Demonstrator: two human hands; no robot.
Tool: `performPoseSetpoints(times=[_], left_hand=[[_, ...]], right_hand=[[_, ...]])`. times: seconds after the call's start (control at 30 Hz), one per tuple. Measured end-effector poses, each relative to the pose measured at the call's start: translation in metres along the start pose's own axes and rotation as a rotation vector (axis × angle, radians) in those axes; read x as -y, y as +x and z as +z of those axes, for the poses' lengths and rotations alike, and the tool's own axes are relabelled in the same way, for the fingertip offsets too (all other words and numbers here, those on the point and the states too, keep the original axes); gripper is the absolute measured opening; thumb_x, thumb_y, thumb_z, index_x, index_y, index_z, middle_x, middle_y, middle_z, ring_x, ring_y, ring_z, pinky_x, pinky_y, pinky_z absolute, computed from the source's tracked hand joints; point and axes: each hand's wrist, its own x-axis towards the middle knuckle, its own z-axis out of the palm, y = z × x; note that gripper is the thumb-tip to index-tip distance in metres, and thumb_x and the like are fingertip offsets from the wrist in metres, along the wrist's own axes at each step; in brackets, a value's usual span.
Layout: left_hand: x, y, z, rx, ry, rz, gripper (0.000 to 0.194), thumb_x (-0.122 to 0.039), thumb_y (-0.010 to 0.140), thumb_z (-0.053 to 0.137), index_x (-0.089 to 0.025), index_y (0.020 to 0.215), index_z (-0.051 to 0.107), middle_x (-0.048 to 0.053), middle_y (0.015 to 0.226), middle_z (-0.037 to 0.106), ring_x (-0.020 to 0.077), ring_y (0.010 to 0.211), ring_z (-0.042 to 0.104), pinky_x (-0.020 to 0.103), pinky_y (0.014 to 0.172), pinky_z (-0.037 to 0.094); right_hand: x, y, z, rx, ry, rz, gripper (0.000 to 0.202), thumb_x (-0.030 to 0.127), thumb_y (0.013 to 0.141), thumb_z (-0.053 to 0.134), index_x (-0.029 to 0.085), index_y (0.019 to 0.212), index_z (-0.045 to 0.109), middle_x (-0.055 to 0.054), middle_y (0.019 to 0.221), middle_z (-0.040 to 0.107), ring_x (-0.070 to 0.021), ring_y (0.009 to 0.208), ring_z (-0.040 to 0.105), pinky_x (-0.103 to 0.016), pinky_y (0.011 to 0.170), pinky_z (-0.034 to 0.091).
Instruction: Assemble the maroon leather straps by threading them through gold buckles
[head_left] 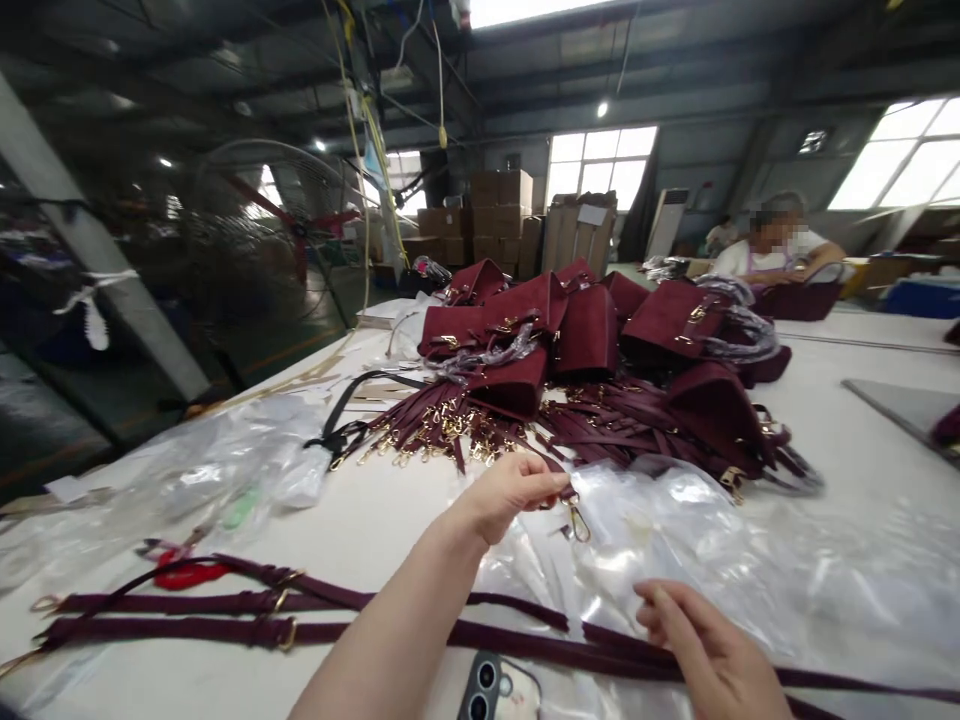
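Observation:
My left hand (pixel 517 492) is closed round the end of a maroon strap, whose gold snap hook (pixel 578 522) hangs beside the fingertips. Lower right, my right hand (pixel 701 640) has its thumb and fingers close together over the long straps; whatever lies between them is too small to tell. Two long maroon straps (pixel 187 630) with gold buckles lie across the front of the table. Behind my left hand spreads a pile of straps (pixel 622 425) with gold hooks (pixel 450 425). Clear plastic bags (pixel 675 520) lie beyond my right hand.
Maroon bags (pixel 589 335) are heaped on the white table (pixel 862 440). Red-handled scissors (pixel 184 568) and more plastic (pixel 247 450) lie left. A phone (pixel 499 688) is at the front edge. A person (pixel 780 245) handles a bag at the back right; a large fan (pixel 300 230) stands left.

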Motion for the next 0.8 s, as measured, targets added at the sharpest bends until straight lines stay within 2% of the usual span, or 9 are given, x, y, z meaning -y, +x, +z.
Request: performPoseSetpoints(times=[0.17,0.27,0.37,0.43,0.53,0.6,0.63,0.73,0.8], left_hand=[[0.030,-0.008,0.071,0.321,0.086,-0.009,0.034,-0.046,0.070,0.073,-0.013,0.065,0.067,0.002,0.064,0.064,0.0126,0.060,0.051,0.024,0.057,0.036],[0.038,-0.011,0.090,0.409,0.256,0.045,0.021,-0.031,0.081,0.061,-0.013,0.073,0.070,0.003,0.072,0.069,0.0147,0.068,0.058,0.022,0.063,0.042],[0.024,-0.019,0.085,0.529,0.449,0.141,0.022,-0.016,0.085,0.048,-0.015,0.083,0.070,0.002,0.079,0.071,0.0142,0.073,0.062,0.021,0.067,0.044],[0.008,-0.027,0.074,0.589,0.589,0.162,0.024,-0.016,0.088,0.045,-0.016,0.081,0.068,0.002,0.076,0.070,0.0133,0.067,0.061,0.021,0.064,0.044],[-0.016,-0.038,0.058,0.364,0.892,0.235,0.036,-0.031,0.094,0.045,-0.017,0.067,0.063,0.004,0.066,0.065,0.0152,0.062,0.057,0.026,0.061,0.040],[-0.025,-0.043,0.054,0.163,1.021,0.369,0.040,-0.037,0.098,0.039,-0.018,0.072,0.063,0.006,0.075,0.066,0.0183,0.072,0.058,0.029,0.067,0.040],[-0.028,-0.044,0.054,0.133,1.035,0.438,0.039,-0.036,0.099,0.036,-0.018,0.079,0.063,0.007,0.083,0.067,0.0193,0.079,0.058,0.030,0.072,0.041],[-0.035,-0.048,0.056,0.316,1.002,0.475,0.039,-0.033,0.101,0.033,-0.019,0.081,0.063,0.004,0.081,0.066,0.0166,0.078,0.058,0.028,0.073,0.041],[-0.043,-0.055,0.053,0.391,0.997,0.422,0.041,-0.034,0.100,0.035,-0.020,0.071,0.060,0.001,0.067,0.061,0.0138,0.065,0.054,0.026,0.065,0.040]], right_hand=[[0.007,0.000,-0.001,-0.019,0.288,0.079,0.048,0.056,0.096,0.040,0.020,0.112,0.069,-0.007,0.094,0.073,-0.0221,0.092,0.069,-0.028,0.082,0.056],[0.003,0.004,-0.002,0.022,0.311,0.154,0.045,0.057,0.090,0.052,0.020,0.110,0.069,-0.009,0.106,0.072,-0.0255,0.101,0.067,-0.029,0.084,0.055],[0.003,0.004,0.001,0.062,0.295,0.213,0.043,0.057,0.086,0.060,0.019,0.101,0.070,-0.005,0.081,0.071,-0.0220,0.077,0.067,-0.026,0.069,0.055],[0.008,0.002,0.005,0.088,0.276,0.196,0.041,0.057,0.089,0.056,0.019,0.096,0.070,-0.001,0.065,0.064,-0.0181,0.063,0.061,-0.025,0.058,0.049],[0.021,-0.002,0.007,0.120,0.181,0.109,0.039,0.054,0.091,0.054,0.019,0.090,0.071,0.000,0.061,0.058,-0.0159,0.059,0.055,-0.024,0.055,0.043],[0.028,-0.005,0.005,0.174,0.162,0.045,0.036,0.050,0.091,0.056,0.019,0.082,0.072,-0.001,0.061,0.057,-0.0150,0.059,0.053,-0.024,0.056,0.041],[0.030,-0.007,0.003,0.222,0.200,0.016,0.036,0.049,0.091,0.057,0.019,0.078,0.072,-0.001,0.060,0.057,-0.0144,0.058,0.053,-0.024,0.056,0.041],[0.032,-0.013,-0.004,0.361,0.495,-0.008,0.038,0.050,0.088,0.061,0.018,0.072,0.072,0.000,0.055,0.055,-0.0111,0.051,0.047,-0.023,0.052,0.037],[0.031,-0.016,-0.009,0.312,0.736,0.042,0.037,0.053,0.083,0.067,0.017,0.074,0.072,-0.001,0.056,0.057,-0.0080,0.045,0.041,-0.021,0.046,0.030]])
